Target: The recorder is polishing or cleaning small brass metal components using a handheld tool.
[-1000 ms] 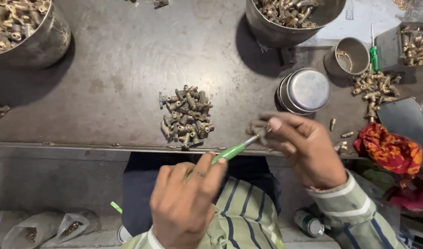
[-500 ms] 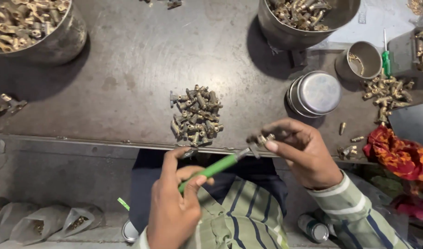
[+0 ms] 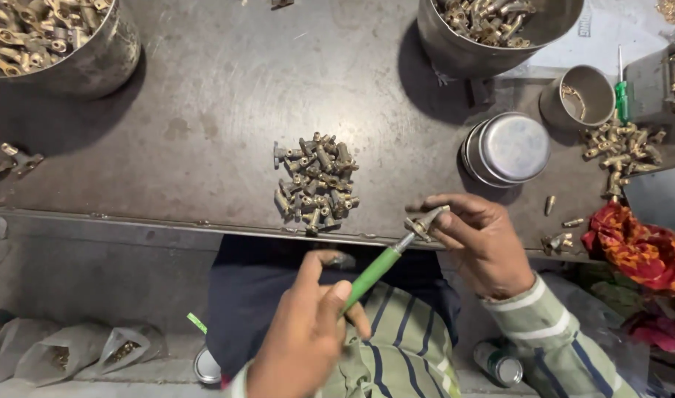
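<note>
My left hand point(image 3: 308, 332) grips a green-handled screwdriver point(image 3: 374, 269), its tip pressed into a small brass fitting point(image 3: 423, 222). My right hand point(image 3: 484, 243) pinches that fitting between thumb and fingers, just in front of the dark metal table's edge point(image 3: 168, 221). A pile of similar brass fittings point(image 3: 315, 180) lies on the table a little left of and beyond the held fitting.
Two large metal bowls of brass parts stand at the back left point(image 3: 57, 44) and back centre point(image 3: 492, 29). Stacked steel dishes point(image 3: 508, 149), a small cup point(image 3: 584, 96), another green screwdriver point(image 3: 621, 92), loose fittings point(image 3: 621, 151) and a red cloth point(image 3: 639, 247) sit on the right. Plastic bags point(image 3: 72, 354) lie on the floor.
Both hands stay at the table edge with the screwdriver tip on the fitting. The left hand has shifted slightly on the handle; the view drifted, moving the scene right.
</note>
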